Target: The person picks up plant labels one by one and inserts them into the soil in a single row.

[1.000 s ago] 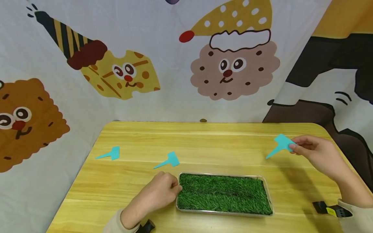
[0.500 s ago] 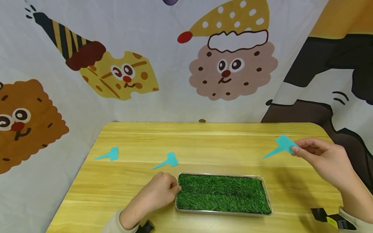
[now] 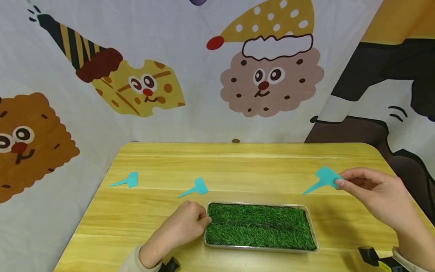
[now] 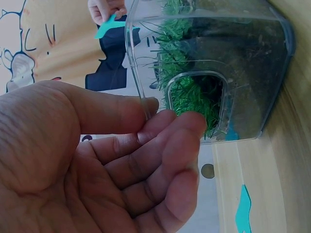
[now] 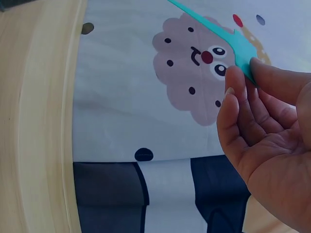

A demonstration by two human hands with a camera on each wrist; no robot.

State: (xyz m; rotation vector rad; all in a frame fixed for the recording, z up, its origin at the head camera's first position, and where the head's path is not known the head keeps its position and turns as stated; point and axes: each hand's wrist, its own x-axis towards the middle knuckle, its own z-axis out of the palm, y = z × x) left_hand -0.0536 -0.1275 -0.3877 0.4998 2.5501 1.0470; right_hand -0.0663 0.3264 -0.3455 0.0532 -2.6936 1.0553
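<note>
My right hand [image 3: 380, 192] pinches a turquoise T-shaped plant label [image 3: 325, 178] by one edge of its head, between thumb and fingertips. The label is up off the table, its pointed stem aimed down and left. In the right wrist view the same label [image 5: 244, 51] shows edge-tilted in the fingers. At the left end of a clear plastic box [image 3: 261, 248] filled with green artificial grass [image 3: 259, 226], my left hand [image 3: 187, 223] grips the rim. The left wrist view has thumb and index finger pinching that box wall [image 4: 252, 73], above a rounded cutout.
Two more turquoise plant labels lie flat on the wooden table [image 3: 238, 166]: one label [image 3: 200, 186] just behind the box's left end, another label [image 3: 130, 179] at the far left. A cartoon-printed cloth [image 3: 204, 124] hangs along the table's back edge.
My right hand has lowered the plant label and brought it slightly left, toward the box. The left hand keeps its grip on the box rim, and the box stays put.
</note>
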